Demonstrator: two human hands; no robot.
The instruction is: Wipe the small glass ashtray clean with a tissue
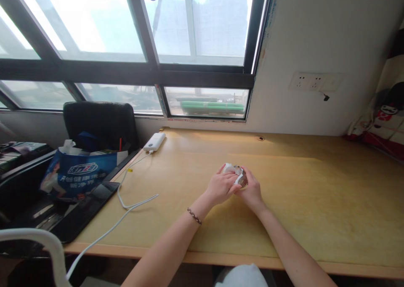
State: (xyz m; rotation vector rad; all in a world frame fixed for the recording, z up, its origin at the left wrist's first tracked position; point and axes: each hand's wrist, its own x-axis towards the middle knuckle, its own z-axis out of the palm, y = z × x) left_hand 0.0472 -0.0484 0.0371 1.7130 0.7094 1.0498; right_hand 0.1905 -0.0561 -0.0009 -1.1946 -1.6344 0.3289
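A small, round, brownish object (243,179) is sitting between both hands, just above or on the desk (315,203); which, I cannot tell. The right hand (251,191) is gripping its side with curled fingers. The left hand (221,186) is closing its fingers on a crumpled white cloth (227,168), or perhaps tissue, against the object. The step in hand seems to be working cloth over surface; the next move calls for a firm right-hand hold and light left-hand pressure. Farther left, a white power bank (154,142) is lying with its cable (121,197) trailing.
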